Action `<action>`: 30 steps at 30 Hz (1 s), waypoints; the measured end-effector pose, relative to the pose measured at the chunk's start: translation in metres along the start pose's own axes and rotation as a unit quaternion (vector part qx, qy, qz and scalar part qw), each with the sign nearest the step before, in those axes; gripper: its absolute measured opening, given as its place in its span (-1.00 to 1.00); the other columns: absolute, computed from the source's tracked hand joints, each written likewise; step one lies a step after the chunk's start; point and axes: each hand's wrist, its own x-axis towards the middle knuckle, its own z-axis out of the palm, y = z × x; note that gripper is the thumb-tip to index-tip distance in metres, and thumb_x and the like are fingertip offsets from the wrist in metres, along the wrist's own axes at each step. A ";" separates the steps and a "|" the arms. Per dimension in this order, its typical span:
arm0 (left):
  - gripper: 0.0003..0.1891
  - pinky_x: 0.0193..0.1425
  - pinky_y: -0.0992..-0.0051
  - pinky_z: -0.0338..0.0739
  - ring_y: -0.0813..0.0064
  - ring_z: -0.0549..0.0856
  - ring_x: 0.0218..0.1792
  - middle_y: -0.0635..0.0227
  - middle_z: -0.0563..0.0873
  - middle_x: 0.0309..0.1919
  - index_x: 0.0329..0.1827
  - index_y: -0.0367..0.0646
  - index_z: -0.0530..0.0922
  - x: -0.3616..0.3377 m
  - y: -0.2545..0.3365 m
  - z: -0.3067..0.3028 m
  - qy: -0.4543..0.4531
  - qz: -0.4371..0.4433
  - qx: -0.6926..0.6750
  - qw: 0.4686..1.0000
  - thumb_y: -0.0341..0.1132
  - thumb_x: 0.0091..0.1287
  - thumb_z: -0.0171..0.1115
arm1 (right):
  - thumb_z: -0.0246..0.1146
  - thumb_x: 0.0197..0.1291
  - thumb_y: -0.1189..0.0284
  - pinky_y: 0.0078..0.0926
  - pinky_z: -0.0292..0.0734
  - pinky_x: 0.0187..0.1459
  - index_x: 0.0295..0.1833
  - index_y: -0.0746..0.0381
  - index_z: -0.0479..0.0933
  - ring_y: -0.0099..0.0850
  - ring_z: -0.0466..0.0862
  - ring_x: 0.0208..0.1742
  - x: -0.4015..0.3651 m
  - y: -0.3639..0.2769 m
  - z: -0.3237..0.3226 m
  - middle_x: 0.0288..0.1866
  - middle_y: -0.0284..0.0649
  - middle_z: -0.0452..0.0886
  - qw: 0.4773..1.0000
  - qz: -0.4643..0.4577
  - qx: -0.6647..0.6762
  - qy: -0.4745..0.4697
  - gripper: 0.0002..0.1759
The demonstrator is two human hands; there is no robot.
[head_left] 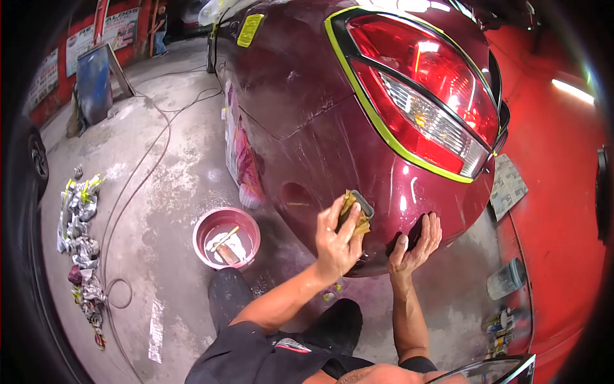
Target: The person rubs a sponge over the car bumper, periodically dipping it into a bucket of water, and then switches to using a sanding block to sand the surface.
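My left hand (337,242) grips a dark sanding block (362,206) wrapped in yellowish-brown paper, held at the lower part of a dark red car bumper (307,150). To its right, my right hand (416,248) lies against the bumper's lower edge with fingers stretched out, holding nothing. Above both hands is the red and clear tail light (425,89), edged with yellow-green tape (371,112). A pink basin (201,246) stands on the floor left of my left hand, with whitish liquid, a brown block and a yellowish stick inside.
Crumpled paper and tape (86,256) lie at the left, beside a cable (118,192). A blue drum (94,83) stands at the back left, with a person (158,32) farther off. A grey bucket (506,279) and cans (499,329) stand by the red wall (550,179).
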 end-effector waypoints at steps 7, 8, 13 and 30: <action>-0.55 0.27 0.12 0.49 -0.08 0.60 0.17 -0.07 0.59 0.29 0.33 -0.28 0.55 0.109 -0.036 0.014 0.041 -0.039 0.102 0.993 -0.46 0.36 0.27 | 0.17 0.26 0.16 0.15 0.04 0.51 0.40 0.35 0.42 0.04 0.35 0.50 -0.004 0.004 0.003 0.45 0.07 0.43 1.000 0.004 0.005 0.005 -0.32; -0.55 0.29 0.14 0.49 -0.08 0.60 0.19 -0.11 0.58 0.28 0.32 -0.30 0.55 0.069 -0.022 0.007 0.025 -0.031 0.078 0.996 -0.50 0.33 0.26 | 0.16 0.27 0.15 0.15 0.05 0.51 0.39 0.35 0.44 0.03 0.35 0.50 -0.004 0.002 0.003 0.44 0.06 0.44 1.000 0.009 0.009 0.011 -0.33; -0.55 0.28 0.14 0.50 -0.13 0.61 0.18 -0.20 0.58 0.26 0.28 -0.35 0.57 0.063 -0.023 -0.004 -0.007 -0.009 0.023 1.000 -0.55 0.29 0.24 | 0.13 0.31 0.12 0.15 0.05 0.51 0.37 0.35 0.45 0.04 0.36 0.49 -0.005 0.006 0.004 0.43 0.06 0.45 1.000 0.009 0.017 0.010 -0.34; -0.64 0.35 0.15 0.48 -0.12 0.67 0.16 -0.18 0.68 0.14 0.18 -0.49 0.59 0.060 -0.067 -0.010 0.045 -0.177 0.113 0.977 -0.43 0.41 0.18 | 0.10 0.44 0.18 0.01 0.11 0.52 0.41 0.36 0.44 0.01 0.37 0.50 -0.001 0.001 0.003 0.45 0.05 0.46 0.999 -0.020 0.004 0.025 -0.41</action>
